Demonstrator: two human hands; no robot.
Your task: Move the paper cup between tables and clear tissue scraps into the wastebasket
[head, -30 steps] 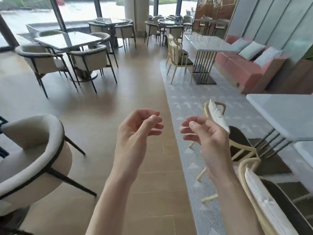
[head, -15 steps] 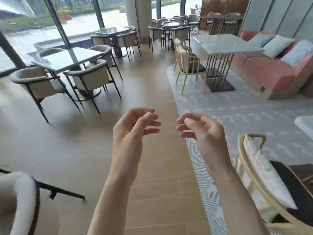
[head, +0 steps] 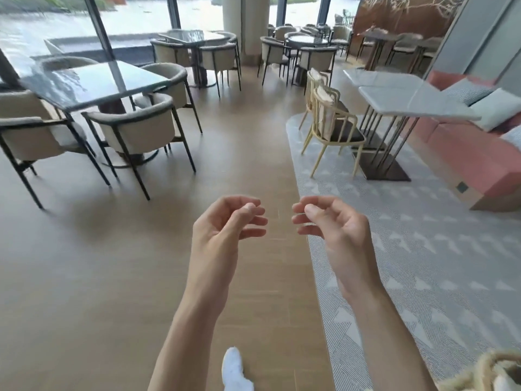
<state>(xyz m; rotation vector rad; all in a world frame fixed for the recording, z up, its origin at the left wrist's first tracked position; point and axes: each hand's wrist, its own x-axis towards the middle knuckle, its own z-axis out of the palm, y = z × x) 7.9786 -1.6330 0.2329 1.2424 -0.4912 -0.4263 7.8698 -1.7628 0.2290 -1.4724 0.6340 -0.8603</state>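
Two hands: left hand (head: 222, 230) and right hand (head: 335, 227) raised side by side, fingers loosely curled, holding nothing.
Cup and scraps: neither shows anywhere in view.
Cut off: a white shoe (head: 234, 371) at the bottom edge; a pale woven chair (head: 490, 371) in the corner.
Blur: far tables smeared.
Surfaces: smooth wood floor (head: 112, 263); grey patterned rug (head: 423, 249); glossy glass table (head: 93, 83); white stone table (head: 408, 100); pink sofa (head: 465, 153).

Wood floor (head: 253, 153); patterned rug (head: 423, 249); glass-topped table (head: 93, 83); pink sofa (head: 465, 153); daylit windows (head: 135, 15).
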